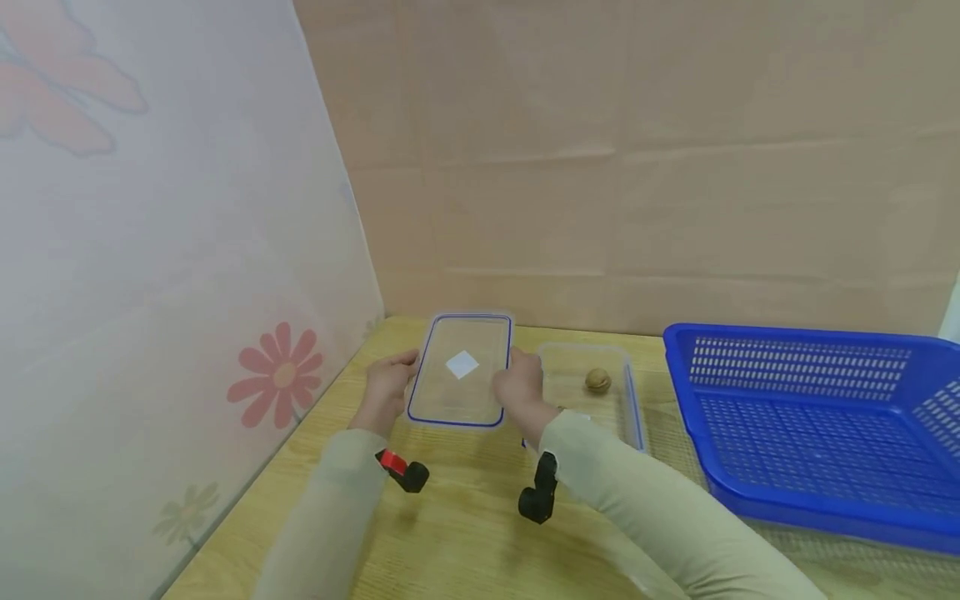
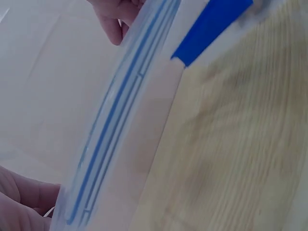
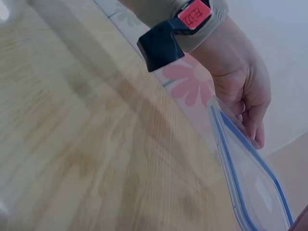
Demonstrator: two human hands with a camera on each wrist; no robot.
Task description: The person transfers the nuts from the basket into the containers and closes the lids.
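A clear plastic lid [image 1: 442, 396] with a blue seal round its edge and a white square on it is held tilted above the table. My left hand [image 1: 387, 385] grips its left edge, and my right hand [image 1: 521, 390] grips the right edge. In the left wrist view the lid [image 2: 113, 113] runs between both hands, seen edge-on. Just right of my right hand stands a clear container [image 1: 628, 375], partly hidden by that hand and sleeve. Inside it lies a walnut [image 1: 597, 381].
A blue plastic basket [image 1: 795, 492] with perforated walls stands on the right. The wooden table [image 1: 442, 533] meets a flower-patterned wall [image 1: 187, 292] on the left and a tan backdrop [image 1: 525, 208] behind. Each wrist carries a black camera mount [image 1: 538, 496].
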